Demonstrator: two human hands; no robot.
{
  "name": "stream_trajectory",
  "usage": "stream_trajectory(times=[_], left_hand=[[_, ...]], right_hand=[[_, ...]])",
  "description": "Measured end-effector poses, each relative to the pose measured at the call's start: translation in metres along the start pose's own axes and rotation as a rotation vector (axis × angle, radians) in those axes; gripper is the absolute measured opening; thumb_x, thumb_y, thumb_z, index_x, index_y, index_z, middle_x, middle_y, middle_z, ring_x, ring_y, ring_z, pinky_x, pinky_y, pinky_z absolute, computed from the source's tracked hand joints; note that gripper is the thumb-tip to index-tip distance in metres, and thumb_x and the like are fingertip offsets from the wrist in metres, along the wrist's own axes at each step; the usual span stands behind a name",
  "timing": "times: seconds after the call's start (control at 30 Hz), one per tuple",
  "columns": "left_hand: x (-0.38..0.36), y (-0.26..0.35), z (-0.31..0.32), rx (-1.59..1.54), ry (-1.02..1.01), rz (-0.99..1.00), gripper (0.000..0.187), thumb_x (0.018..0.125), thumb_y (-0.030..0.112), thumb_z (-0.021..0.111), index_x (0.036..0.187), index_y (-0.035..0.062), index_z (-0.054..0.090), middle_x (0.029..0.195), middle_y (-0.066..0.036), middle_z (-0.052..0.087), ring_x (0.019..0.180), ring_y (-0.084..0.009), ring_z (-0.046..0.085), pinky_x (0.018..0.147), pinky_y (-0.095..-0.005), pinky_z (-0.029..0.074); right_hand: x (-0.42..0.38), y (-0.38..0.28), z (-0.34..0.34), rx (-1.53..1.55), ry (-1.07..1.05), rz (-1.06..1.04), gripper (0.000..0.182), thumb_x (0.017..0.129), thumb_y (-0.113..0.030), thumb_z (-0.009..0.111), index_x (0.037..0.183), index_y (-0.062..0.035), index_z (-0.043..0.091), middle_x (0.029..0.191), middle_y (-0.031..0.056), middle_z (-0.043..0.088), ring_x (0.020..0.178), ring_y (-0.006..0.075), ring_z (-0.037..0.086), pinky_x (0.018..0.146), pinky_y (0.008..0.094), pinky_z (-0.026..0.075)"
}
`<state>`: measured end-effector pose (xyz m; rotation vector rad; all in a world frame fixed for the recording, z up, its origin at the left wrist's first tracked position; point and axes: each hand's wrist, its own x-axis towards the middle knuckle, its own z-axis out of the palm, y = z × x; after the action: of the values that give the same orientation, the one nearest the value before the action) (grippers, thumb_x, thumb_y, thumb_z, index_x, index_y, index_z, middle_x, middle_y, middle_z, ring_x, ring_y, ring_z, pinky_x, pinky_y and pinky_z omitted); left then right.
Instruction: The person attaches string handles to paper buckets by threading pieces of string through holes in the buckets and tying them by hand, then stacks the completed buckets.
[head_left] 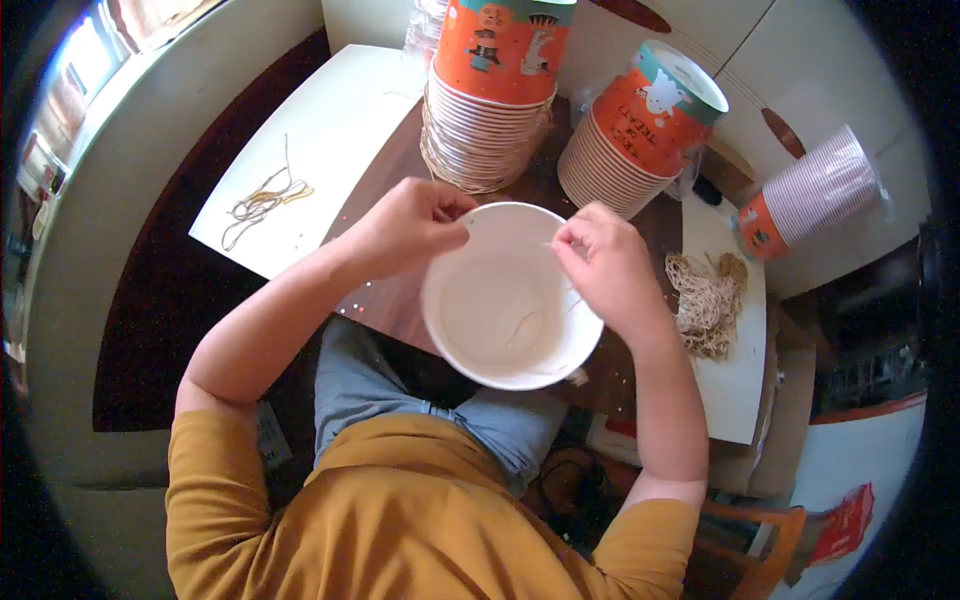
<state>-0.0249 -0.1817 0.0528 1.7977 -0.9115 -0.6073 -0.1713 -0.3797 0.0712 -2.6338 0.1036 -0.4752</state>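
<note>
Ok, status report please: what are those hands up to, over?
Left hand, right hand: pinch-shaped, at opposite sides of white bucket; grip unclear. White bucket: open mouth facing up. Close beyond: tall stack, shorter stack.

Printed lettering showed on the orange-and-teal top bucket (655, 128) of the middle stack (610, 176) — "TREAT" the clearest word, "OR" next to it. Remaining letters — small, skewed — could not be read.

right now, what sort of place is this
Probably a small packing or craft workspace, perhaps in a home: nested printed tubs stand stacked on a brown tabletop, and a bundle of string lies on a white surface to the right.
</note>
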Motion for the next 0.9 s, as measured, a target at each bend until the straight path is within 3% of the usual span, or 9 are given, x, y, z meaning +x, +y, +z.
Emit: stream_trajectory(times=[0.13, 0.27, 0.3, 0.33, 0.37, 0.47, 0.67, 0.77, 0.9], left_hand=[[-0.034, 0.009, 0.013, -0.224, -0.078, -0.091, 0.044, 0.083, 0.011, 0.065, 0.122, -0.0049, 0.055, 0.097, -0.007, 0.065, 0.08, -0.0102, 0.061, 0.073, -0.0261, 0.051], [-0.059, -0.003, 0.022, -0.564, -0.082, -0.255, 0.038, 0.093, 0.016, 0.06, 0.126, -0.0026, 0.051, 0.103, -0.007, 0.064, 0.087, -0.0138, 0.064, 0.077, -0.0297, 0.055], [-0.062, -0.007, 0.022, -0.63, -0.065, -0.288, 0.036, 0.094, 0.015, 0.058, 0.125, -0.0024, 0.052, 0.104, -0.008, 0.064, 0.088, -0.014, 0.065, 0.077, -0.0297, 0.055], [-0.064, -0.011, 0.023, -0.607, -0.022, -0.231, 0.031, 0.096, 0.015, 0.055, 0.121, -0.0036, 0.056, 0.092, -0.004, 0.064, 0.076, -0.0083, 0.06, 0.068, -0.0236, 0.052], [-0.065, -0.014, 0.024, -0.535, -0.01, -0.218, 0.03, 0.096, 0.015, 0.055, 0.119, -0.0036, 0.057, 0.091, -0.004, 0.064, 0.075, -0.0081, 0.06, 0.067, -0.0231, 0.051], [-0.066, -0.018, 0.024, -0.32, 0.038, -0.155, 0.024, 0.095, 0.011, 0.056, 0.114, -0.0024, 0.06, 0.084, -0.003, 0.064, 0.072, -0.0075, 0.06, 0.065, -0.0217, 0.05], [-0.063, -0.02, 0.026, -0.201, 0.08, -0.043, 0.021, 0.091, 0.005, 0.059, 0.11, -0.0023, 0.063, 0.084, -0.005, 0.063, 0.072, -0.0077, 0.061, 0.065, -0.0224, 0.049], [-0.061, -0.019, 0.025, -0.105, 0.051, -0.016, 0.021, 0.092, 0.006, 0.06, 0.112, -0.0022, 0.061, 0.091, -0.006, 0.066, 0.08, -0.0097, 0.064, 0.072, -0.0243, 0.053], [-0.06, -0.018, 0.027, -0.129, 0.096, -0.007, 0.019, 0.09, 0.005, 0.061, 0.106, -0.0039, 0.065, 0.088, -0.007, 0.063, 0.073, -0.0092, 0.063, 0.066, -0.0229, 0.049]], right_hand=[[-0.004, 0.006, 0.004, 0.075, 0.125, -0.018, 0.009, 0.081, -0.008, 0.069, 0.085, 0.0002, 0.069, 0.09, 0.0079, 0.061, 0.083, 0.0242, 0.062, 0.072, 0.0329, 0.049], [-0.016, -0.035, 0.004, 0.317, -0.065, -0.088, 0.009, 0.081, -0.009, 0.068, 0.084, -0.0002, 0.068, 0.086, 0.0093, 0.061, 0.08, 0.022, 0.062, 0.071, 0.0319, 0.048], [-0.018, -0.038, 0.01, 0.326, -0.096, -0.039, 0.01, 0.08, -0.01, 0.068, 0.082, -0.0002, 0.068, 0.085, 0.0114, 0.062, 0.079, 0.0252, 0.062, 0.07, 0.0346, 0.049], [-0.019, -0.04, 0.016, 0.335, -0.128, 0.006, 0.011, 0.079, -0.011, 0.069, 0.08, -0.0003, 0.068, 0.084, 0.0135, 0.062, 0.077, 0.0284, 0.063, 0.07, 0.0373, 0.049], [-0.019, -0.042, 0.021, 0.345, -0.163, 0.048, 0.012, 0.079, -0.012, 0.069, 0.078, -0.0004, 0.067, 0.082, 0.0157, 0.062, 0.076, 0.0316, 0.063, 0.07, 0.04, 0.05], [-0.016, -0.044, 0.03, 0.389, -0.177, 0.124, 0.012, 0.079, -0.013, 0.068, 0.079, -0.0004, 0.068, 0.082, 0.0165, 0.063, 0.075, 0.0313, 0.063, 0.071, 0.0405, 0.05], [-0.012, -0.043, 0.034, 0.411, -0.161, 0.15, 0.012, 0.08, -0.013, 0.067, 0.081, -0.0008, 0.068, 0.085, 0.0169, 0.064, 0.078, 0.0314, 0.064, 0.073, 0.0406, 0.051], [-0.011, -0.04, 0.038, 0.403, -0.161, 0.143, 0.013, 0.081, -0.014, 0.066, 0.081, -0.001, 0.068, 0.085, 0.017, 0.064, 0.079, 0.0317, 0.064, 0.075, 0.0412, 0.051], [-0.01, -0.04, 0.041, 0.395, -0.166, 0.159, 0.013, 0.081, -0.014, 0.065, 0.081, -0.0011, 0.068, 0.086, 0.017, 0.064, 0.08, 0.0319, 0.064, 0.075, 0.0419, 0.05]])
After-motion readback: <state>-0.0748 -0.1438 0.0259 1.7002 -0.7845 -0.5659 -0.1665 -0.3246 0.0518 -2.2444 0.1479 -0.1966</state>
